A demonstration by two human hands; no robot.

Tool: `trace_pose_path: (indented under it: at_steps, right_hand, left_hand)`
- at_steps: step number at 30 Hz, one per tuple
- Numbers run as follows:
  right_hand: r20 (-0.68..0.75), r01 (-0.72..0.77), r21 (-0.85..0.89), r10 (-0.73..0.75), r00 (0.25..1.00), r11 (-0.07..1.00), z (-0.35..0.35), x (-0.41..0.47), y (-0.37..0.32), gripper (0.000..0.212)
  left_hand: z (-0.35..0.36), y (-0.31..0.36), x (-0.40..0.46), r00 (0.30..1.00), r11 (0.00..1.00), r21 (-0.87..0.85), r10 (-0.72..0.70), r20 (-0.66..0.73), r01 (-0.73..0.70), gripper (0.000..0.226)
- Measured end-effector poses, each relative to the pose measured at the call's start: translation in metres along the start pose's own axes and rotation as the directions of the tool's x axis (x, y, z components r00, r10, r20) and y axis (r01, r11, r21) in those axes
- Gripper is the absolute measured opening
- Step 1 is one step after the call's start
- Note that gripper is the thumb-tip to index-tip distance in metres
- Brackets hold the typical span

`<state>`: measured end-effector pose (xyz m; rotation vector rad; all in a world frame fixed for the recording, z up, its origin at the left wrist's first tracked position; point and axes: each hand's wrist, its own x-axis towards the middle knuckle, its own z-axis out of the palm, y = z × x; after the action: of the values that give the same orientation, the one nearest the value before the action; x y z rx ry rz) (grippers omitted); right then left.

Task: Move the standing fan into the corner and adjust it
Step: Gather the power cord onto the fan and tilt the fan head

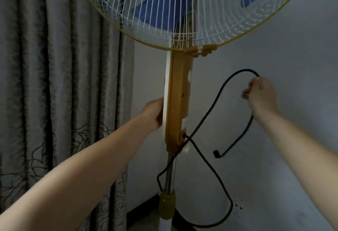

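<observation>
The standing fan point(180, 91) stands in the room corner, seen from behind: a white wire cage with blue blades on top, a yellow-brown control column below, then a metal pole with a yellow collar. My left hand point(153, 114) grips the white front edge of the column. My right hand point(259, 93) is closed on the black power cord point(208, 113), lifted to the right of the column. The cord loops over my hand, and its plug point(216, 153) dangles below my wrist. Another loop of cord hangs down toward the floor.
A grey patterned curtain point(54, 84) hangs along the left. A pale wall point(292, 51) fills the right side behind the fan. A dark skirting strip point(144, 208) runs along the floor at the base of the corner.
</observation>
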<state>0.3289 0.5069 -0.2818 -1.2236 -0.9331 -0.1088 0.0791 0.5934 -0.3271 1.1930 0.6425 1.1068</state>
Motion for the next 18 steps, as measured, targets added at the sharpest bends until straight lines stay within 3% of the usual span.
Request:
trace_pose_path:
  at_steps: [4,7,10,14,16,18]
  right_hand:
    - [0.095,0.047,-0.032,-0.044,0.994,0.998,0.051,0.012,-0.007,0.033]
    - [0.222,0.088,-0.035,-0.078,0.972,0.996,0.084,0.019,-0.017,0.032]
    - [0.342,0.114,-0.040,-0.093,0.935,0.993,0.109,0.016,-0.024,0.029]
    - [0.459,0.039,-0.050,-0.012,0.889,0.998,0.124,0.012,-0.027,0.029]
    - [0.456,0.001,-0.041,0.018,0.890,0.999,0.120,0.011,-0.027,0.035]
    - [0.432,-0.035,-0.035,0.047,0.901,0.999,0.111,0.009,-0.025,0.040]
  left_hand:
    - [0.006,0.013,0.025,0.960,0.988,-0.056,-0.123,0.250,0.141,0.034]
    - [0.016,0.025,0.032,0.886,0.990,0.051,-0.142,0.442,0.133,0.040]
    - [0.023,0.035,0.036,0.858,0.994,0.038,-0.104,0.503,0.099,0.049]
    - [0.021,0.036,0.036,0.918,0.997,0.004,-0.072,0.390,0.076,0.021]
    - [0.015,0.037,0.038,0.977,1.000,0.013,-0.001,0.212,-0.002,0.018]
    - [0.002,0.041,0.039,0.994,0.986,-0.133,0.105,-0.009,-0.106,0.020]
